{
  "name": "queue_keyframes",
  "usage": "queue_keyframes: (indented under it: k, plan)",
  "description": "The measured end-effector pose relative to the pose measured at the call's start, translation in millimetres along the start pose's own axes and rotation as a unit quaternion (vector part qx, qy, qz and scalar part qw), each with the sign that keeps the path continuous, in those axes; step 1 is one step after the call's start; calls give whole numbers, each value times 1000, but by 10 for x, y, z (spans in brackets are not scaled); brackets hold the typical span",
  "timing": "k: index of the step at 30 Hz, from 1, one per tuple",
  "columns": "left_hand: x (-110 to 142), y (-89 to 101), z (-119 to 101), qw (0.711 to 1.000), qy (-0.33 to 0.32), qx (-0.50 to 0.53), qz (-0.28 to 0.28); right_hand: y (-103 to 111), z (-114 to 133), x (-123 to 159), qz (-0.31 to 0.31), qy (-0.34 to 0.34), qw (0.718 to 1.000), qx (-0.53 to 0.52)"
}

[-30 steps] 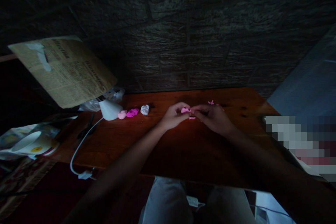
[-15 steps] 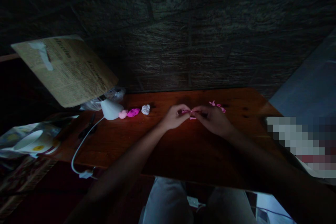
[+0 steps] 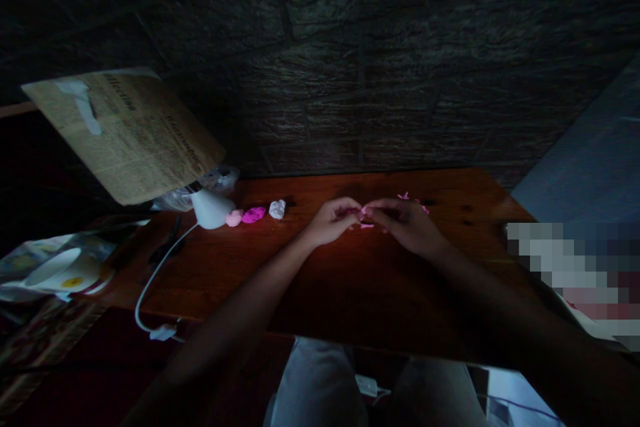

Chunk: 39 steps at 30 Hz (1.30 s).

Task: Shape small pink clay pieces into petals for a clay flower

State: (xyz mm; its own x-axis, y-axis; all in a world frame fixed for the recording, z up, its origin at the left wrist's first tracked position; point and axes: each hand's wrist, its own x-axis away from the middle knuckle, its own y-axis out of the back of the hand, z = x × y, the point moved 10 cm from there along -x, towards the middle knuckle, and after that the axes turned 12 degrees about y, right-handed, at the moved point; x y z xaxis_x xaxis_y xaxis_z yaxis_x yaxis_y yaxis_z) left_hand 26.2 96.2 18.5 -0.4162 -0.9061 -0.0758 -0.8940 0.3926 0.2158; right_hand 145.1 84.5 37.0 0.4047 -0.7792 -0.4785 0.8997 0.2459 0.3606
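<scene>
My left hand [image 3: 333,221] and my right hand [image 3: 409,223] meet over the wooden table [image 3: 310,280], fingertips pinched together. Between them is a small pink piece of clay [image 3: 364,211], mostly covered by the fingers. Just below the fingertips a short pink strip [image 3: 367,225] lies on the wood. Behind my right hand are several small pink bits [image 3: 403,196], partly hidden by its knuckles. To the left sit three clay-like lumps in a row: a pale pink lump [image 3: 235,217], a magenta lump [image 3: 254,215] and a white lump [image 3: 277,209].
A lamp with a newsprint shade [image 3: 135,133] and white base [image 3: 213,208] stands at the table's left, its white cord [image 3: 145,287] running over the front edge. Near it are a dark tool [image 3: 167,247] and a white cup [image 3: 67,272]. A stone-patterned wall [image 3: 320,80] rises behind.
Both hands stay in nearly the same place, with small shifts of the fingers around the pink clay. The pink bit once showing inside my left hand's curl is now less visible.
</scene>
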Motion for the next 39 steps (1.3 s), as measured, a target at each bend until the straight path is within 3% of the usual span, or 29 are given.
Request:
queue_keyframes:
  k: [8,17,23,27,32,35,39]
  plan:
    - [-5,39,6,1000,13,1,-14,34,24,8,-29,42,998,22]
    - [12,-38,-44,999,19,9,34,-65,228,-12,12,62,998,31]
    - [-3,-54,-7,996,44,-43,63,-111,169,4,14,61,996,63]
    - [-2,62,-39,990,5,-142,-2,-119,69,15,11,38,996,85]
    - [30,433,-78,952,-11,-273,-140,-53,68,18,-13,14,999,36]
    - [23,581,-59,972,4,-170,-164,45,74,11,-42,14,999,19]
    - [-20,450,10,995,39,12,-96,110,-5,12,-57,4,998,2]
